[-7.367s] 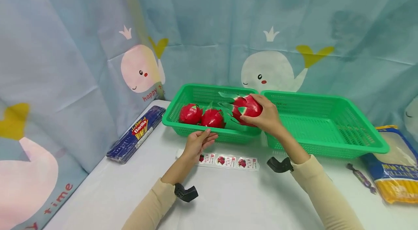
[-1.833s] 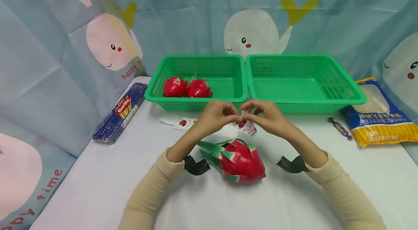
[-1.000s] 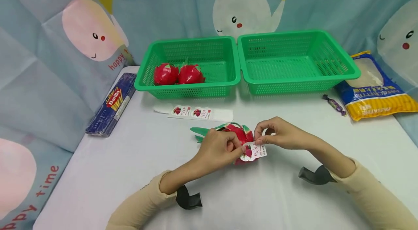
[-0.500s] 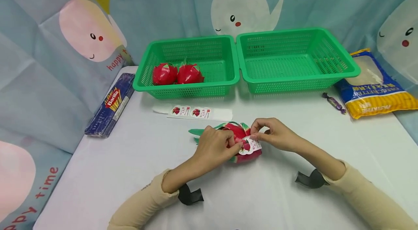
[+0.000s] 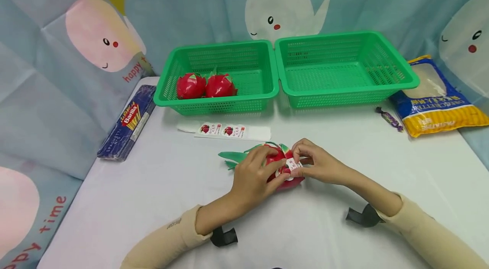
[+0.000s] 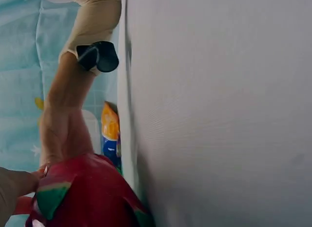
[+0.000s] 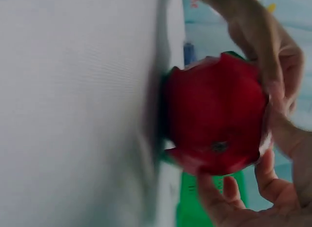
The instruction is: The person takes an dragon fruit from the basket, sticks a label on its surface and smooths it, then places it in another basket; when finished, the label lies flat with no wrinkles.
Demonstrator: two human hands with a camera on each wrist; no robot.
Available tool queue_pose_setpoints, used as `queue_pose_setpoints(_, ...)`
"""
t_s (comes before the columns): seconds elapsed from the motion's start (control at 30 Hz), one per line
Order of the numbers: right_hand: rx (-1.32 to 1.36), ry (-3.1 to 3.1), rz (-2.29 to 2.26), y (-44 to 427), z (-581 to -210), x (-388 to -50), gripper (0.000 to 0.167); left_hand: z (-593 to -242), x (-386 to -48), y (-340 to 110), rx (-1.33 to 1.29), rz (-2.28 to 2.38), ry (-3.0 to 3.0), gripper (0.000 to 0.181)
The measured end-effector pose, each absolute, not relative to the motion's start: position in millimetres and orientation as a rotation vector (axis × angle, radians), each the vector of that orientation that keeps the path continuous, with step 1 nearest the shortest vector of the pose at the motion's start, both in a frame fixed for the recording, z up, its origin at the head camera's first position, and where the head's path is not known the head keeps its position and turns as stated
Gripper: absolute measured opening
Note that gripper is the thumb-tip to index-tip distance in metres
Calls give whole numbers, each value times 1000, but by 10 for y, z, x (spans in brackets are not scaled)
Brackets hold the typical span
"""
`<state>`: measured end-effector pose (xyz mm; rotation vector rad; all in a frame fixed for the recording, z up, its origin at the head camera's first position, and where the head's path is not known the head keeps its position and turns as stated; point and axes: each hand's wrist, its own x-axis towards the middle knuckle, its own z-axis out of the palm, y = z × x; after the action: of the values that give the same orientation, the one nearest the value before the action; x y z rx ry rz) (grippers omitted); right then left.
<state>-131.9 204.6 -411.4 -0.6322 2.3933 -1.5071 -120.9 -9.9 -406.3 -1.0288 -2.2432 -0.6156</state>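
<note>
A red dragon fruit [image 5: 292, 183] with green leaf tips lies on the table, leaves to the left. The left hand [image 5: 250, 177] spreads curled fingers over its leafy side, thumb against a small white sticker [image 5: 293, 164] on the fruit. From the right, the right hand [image 5: 322, 166] has its thumb at the sticker and fingers round the fruit's end. In the right wrist view, the fruit [image 7: 214, 110] sits between the left hand [image 7: 261, 46] and right hand [image 7: 287, 188]. The left wrist view shows the fruit [image 6: 92, 193] close up; the hands hide part of the sticker.
Behind are two green baskets; the left one [image 5: 221, 104] holds two dragon fruits [image 5: 220, 86], the right one [image 5: 344, 94] shows none. A sticker strip [image 5: 248, 133] lies before them. A spaghetti pack [image 5: 127, 124] is at left, a candy [image 5: 389, 119] and pasta bag [image 5: 431, 110] at right.
A third dragon fruit has come from the left basket to the table. A sticker from the strip has moved onto it, and the left fingers have spread from pinching the sticker to over the fruit.
</note>
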Motion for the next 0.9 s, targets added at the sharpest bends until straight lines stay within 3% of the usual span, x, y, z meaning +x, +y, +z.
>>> queue_pose_setpoints(0.27, -692, 2273, -1398, 2196, -4156, -1414, 20, -4095, -1214, -202, -1087, -734, -2274, 30)
queue_pose_setpoints(0.37, -673, 2301, -1422, 2243, -4150, -1379, 17, -4136, -1217, -248, -1158, -673, -2326, 48)
queue_pose_setpoints(0.53, -738, 2401, -1548, 2140, -4165, -1268, 36, -4210, -1286, -351, -1268, -458, -2406, 74)
queue_pose_setpoints(0.67, -806, 2522, -1576, 2008, -4215, -1269, 52, -4238, -1373, -384, -1216, -430, -2417, 68)
queue_pose_setpoints(0.8, -847, 2672, -1593, 1961, -4269, -1294, 54, -4252, -1437, -375, -1202, -404, -2406, 59)
queue_pose_setpoints(0.9, -1059, 2834, -1493, 1958, -4290, -1302, 55, -4233, -1458, -360, -1221, -314, -2368, 55)
